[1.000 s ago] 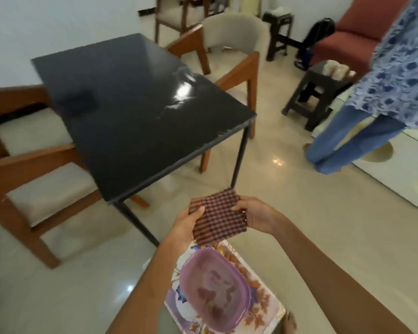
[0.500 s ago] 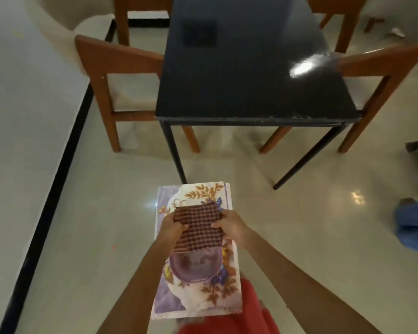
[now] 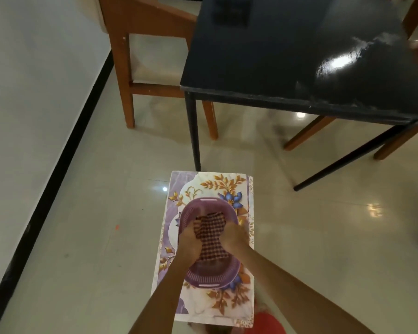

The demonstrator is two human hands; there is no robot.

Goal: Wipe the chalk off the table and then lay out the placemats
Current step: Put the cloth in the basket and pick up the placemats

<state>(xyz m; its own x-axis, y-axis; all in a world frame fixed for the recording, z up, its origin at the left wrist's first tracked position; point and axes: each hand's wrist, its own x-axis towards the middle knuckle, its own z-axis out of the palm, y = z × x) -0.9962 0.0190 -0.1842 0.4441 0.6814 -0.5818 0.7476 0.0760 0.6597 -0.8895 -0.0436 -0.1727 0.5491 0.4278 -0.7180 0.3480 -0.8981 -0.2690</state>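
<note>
A brown checked cloth is bunched inside a purple slotted basket. My left hand grips its left side and my right hand grips its right side, both down in the basket. The basket stands on a flowered placemat stack lying on the floor. The black table stands beyond, its glossy top showing a pale smear near the right front corner.
A wooden chair stands left of the table, and more chair legs show under its right side. A white wall with a black skirting runs along the left. Beige floor tiles surround the mats.
The view swung from the table down to the floor. Both hands lowered the cloth from in front of me into the purple basket and bunched it together.
</note>
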